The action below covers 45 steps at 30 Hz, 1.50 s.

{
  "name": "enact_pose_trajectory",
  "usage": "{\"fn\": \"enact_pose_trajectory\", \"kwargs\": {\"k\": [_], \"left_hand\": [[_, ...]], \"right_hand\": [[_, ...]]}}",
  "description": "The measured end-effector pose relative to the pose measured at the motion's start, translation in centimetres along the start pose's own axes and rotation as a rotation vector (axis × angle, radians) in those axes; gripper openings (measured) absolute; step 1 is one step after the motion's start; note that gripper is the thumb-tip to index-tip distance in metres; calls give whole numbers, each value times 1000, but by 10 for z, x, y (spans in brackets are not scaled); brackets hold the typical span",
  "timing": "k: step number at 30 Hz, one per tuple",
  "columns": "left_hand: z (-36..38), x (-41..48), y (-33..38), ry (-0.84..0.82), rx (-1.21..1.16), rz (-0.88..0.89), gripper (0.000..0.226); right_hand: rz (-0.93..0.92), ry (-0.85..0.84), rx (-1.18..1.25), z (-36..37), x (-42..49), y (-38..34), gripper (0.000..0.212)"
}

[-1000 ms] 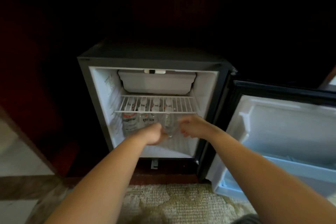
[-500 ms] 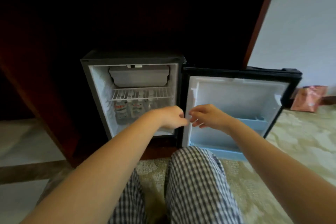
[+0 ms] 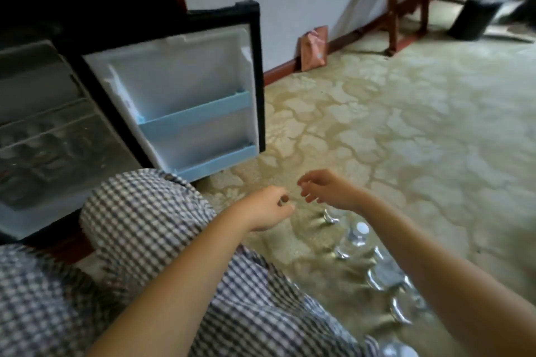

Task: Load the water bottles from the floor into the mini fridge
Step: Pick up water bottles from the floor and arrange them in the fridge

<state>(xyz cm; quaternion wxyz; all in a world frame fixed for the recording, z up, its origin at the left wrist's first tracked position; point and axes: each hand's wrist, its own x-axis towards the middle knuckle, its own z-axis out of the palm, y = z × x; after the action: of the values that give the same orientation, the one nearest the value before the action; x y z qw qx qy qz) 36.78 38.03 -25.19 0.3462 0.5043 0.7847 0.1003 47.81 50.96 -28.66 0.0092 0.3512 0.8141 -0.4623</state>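
Nothing is held in the hands: the left hand (image 3: 265, 209) and the right hand (image 3: 330, 191) are carried close together, fingers loosely curled, just above the water bottles (image 3: 355, 236) clustered on the carpeted floor (image 3: 406, 124). A bottle could be toppled into its neighbours if one is grabbed carelessly from so tight a group. On the way to the mini fridge (image 3: 43, 124), a bottle could be knocked against the raised knee (image 3: 139, 211) or the open door (image 3: 188, 90).

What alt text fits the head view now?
Two empty hands, left and right, hover over clear water bottles on a patterned carpet. At left, the mini fridge stands with its door open, and checked trousers fill the foreground.
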Motion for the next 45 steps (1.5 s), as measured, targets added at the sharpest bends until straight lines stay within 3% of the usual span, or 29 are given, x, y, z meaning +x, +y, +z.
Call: {"fn": "enact_pose_trajectory", "kwargs": {"k": [12, 24, 31, 38, 45], "left_hand": [[157, 37, 50, -421, 76, 93, 36], [215, 44, 65, -600, 162, 78, 42], [213, 40, 55, -622, 175, 62, 47], [207, 39, 49, -630, 113, 15, 56], [200, 43, 44, -573, -84, 17, 103]], "right_hand": [[443, -39, -179, 51, -106, 189, 25], [816, -221, -415, 86, -170, 257, 51], [754, -28, -466, 100, -171, 251, 36], [584, 113, -318, 59, -168, 240, 29], [253, 163, -160, -8, -141, 179, 20]]}}
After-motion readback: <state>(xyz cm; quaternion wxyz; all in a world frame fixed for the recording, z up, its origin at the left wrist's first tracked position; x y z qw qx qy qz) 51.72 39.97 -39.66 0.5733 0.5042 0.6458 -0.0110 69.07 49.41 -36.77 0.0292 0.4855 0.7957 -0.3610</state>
